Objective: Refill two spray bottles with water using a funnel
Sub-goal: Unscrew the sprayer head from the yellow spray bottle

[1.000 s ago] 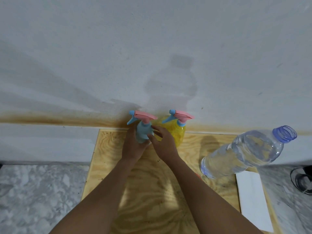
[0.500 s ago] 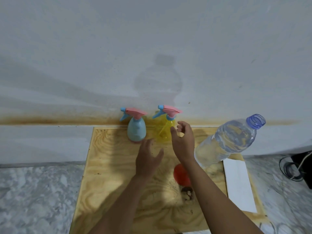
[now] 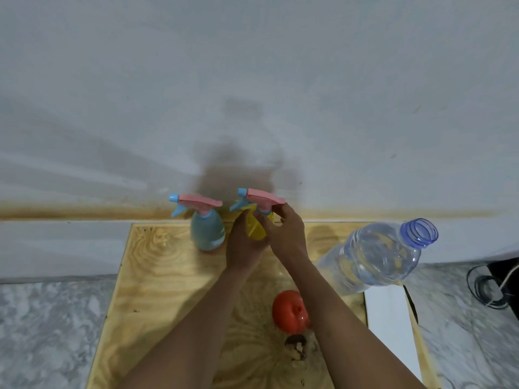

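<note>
Two spray bottles with pink triggers stand at the far edge of the plywood board [image 3: 157, 276], against the wall. The blue spray bottle [image 3: 207, 231] stands free on the left. The yellow spray bottle [image 3: 257, 230] is on the right; my left hand [image 3: 243, 245] wraps its body from the front and my right hand [image 3: 286, 233] grips its neck under the pink trigger head. A large clear water bottle [image 3: 376, 258] with no cap stands at the right. A red funnel [image 3: 290, 310] lies on the board between my forearms.
A white rectangular panel [image 3: 389, 327] lies along the board's right edge. Black cables [image 3: 488, 284] sit on the marble floor at the far right. A small brown bit of debris [image 3: 296, 343] lies near the funnel. The wall rises right behind the bottles.
Both hands left the blue spray bottle, passed open over the board, and now close on the yellow spray bottle. The blue bottle stands where it was set.
</note>
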A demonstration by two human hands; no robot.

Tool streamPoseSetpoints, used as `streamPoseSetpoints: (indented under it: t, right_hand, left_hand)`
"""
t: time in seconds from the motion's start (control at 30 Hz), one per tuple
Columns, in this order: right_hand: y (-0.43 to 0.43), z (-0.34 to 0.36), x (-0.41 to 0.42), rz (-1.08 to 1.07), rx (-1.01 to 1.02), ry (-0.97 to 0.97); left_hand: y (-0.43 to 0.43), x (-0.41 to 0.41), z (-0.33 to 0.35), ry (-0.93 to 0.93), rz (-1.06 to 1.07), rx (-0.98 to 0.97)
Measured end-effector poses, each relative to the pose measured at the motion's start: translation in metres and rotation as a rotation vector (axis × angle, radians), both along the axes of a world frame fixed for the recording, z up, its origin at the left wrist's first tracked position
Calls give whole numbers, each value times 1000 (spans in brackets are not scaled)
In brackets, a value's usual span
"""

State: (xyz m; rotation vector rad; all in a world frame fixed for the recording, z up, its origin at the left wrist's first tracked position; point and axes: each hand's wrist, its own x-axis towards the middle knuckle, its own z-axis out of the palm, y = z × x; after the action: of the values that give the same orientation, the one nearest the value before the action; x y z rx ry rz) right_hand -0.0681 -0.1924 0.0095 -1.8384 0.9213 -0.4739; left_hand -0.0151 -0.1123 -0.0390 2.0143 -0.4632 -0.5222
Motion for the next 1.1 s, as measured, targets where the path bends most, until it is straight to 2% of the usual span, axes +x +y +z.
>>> streamPoseSetpoints:
  t: [0.27, 0.53, 0.73, 0.97, 1.1]
  right_hand:
    - [18, 23, -22, -4, -96, -57]
    - [80, 40, -80, -5, -60, -123]
    - [114, 56, -97, 39, -35, -164]
    - [126, 75, -102, 242, -142, -209]
    - [129, 79, -101, 314, -20, -250]
  left_hand:
    - [24, -21, 31, -52, 23, -98]
    - [99, -77, 42, -116, 11, -46]
    - [134, -98, 57, -97, 18, -57]
    - [158, -95, 66, -89, -17, -69]
    - [167, -89, 75, -92, -49, -89]
